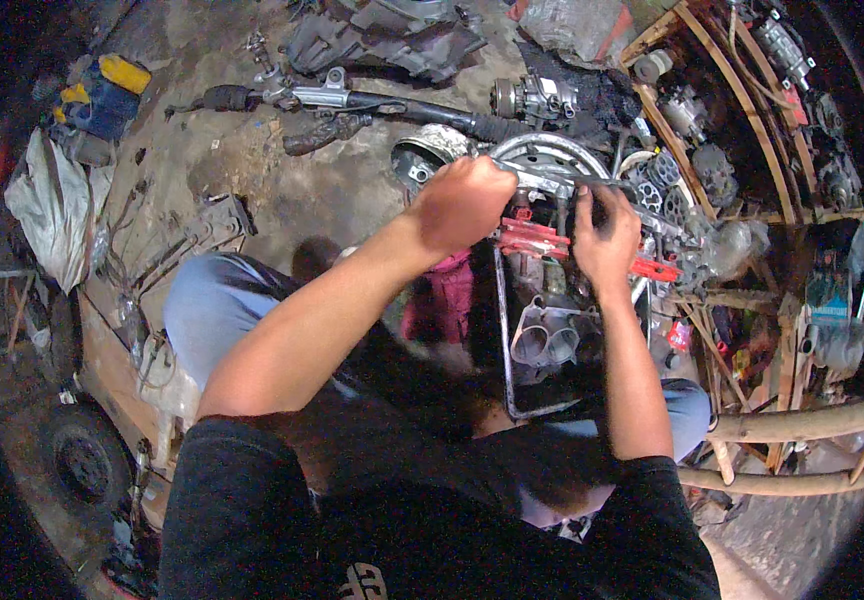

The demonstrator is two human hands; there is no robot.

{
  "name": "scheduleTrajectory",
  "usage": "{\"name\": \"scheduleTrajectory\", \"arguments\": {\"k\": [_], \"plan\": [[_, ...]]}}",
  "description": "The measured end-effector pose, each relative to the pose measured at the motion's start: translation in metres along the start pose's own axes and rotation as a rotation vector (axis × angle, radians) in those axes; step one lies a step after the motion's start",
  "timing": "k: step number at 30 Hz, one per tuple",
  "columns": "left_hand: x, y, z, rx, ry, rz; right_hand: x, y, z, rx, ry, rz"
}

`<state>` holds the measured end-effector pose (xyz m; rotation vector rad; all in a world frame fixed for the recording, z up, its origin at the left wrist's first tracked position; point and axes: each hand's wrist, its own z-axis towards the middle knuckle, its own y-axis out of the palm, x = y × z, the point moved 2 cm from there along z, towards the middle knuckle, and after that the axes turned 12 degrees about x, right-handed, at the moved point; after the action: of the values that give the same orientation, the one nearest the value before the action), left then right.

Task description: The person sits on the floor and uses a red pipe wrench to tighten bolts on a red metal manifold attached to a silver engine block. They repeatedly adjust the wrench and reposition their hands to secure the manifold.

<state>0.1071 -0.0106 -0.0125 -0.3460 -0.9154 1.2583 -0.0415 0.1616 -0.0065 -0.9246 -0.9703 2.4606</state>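
Note:
My left hand (pixel 467 198) is closed in a fist at the left end of a silver metal part (pixel 544 182). What lies inside its fingers is hidden. My right hand (pixel 608 235) curls its thumb and fingers over the darker right side of the same part. Below it runs a red metal piece (pixel 535 239), passing behind my right hand. Between my knees stands a thin metal frame (pixel 505 345). Within its outline shows a grey casting with two round openings (pixel 544 343). A dark pink cloth (pixel 439 300) hangs left of the frame.
A long steering rack (pixel 382 103) and a compressor-like unit (pixel 535 99) lie on the floor ahead. Close beyond my hands are a metal ring (pixel 552 146) and a round bowl-shaped part (pixel 430 155). Wooden shelves (pixel 762 110) with machine parts stand right; a tyre (pixel 87 458) is left.

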Motion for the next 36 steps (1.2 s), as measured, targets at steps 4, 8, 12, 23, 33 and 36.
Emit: {"name": "scheduleTrajectory", "arguments": {"k": [4, 8, 12, 23, 33, 36], "plan": [[-0.008, 0.004, 0.0, -0.094, -0.055, -0.006, 0.001, 0.0, -0.002, 0.024, 0.005, 0.031], [-0.012, 0.003, -0.005, -0.138, -0.054, 0.016, -0.008, -0.003, 0.0, -0.027, 0.019, 0.031], [-0.024, 0.0, -0.01, -0.333, -0.079, 0.201, -0.006, -0.004, 0.001, -0.001, 0.005, 0.023], [-0.02, -0.042, 0.056, -0.092, -0.71, -0.557, -0.019, -0.015, 0.018, -0.072, 0.141, 0.322], [0.007, -0.02, 0.055, -0.179, -0.819, -0.79, -0.049, -0.017, 0.018, -0.133, 0.116, 0.642], [0.006, -0.016, 0.056, -0.184, -0.795, -0.71, -0.043, -0.019, 0.021, -0.116, 0.046, 0.553]]}}
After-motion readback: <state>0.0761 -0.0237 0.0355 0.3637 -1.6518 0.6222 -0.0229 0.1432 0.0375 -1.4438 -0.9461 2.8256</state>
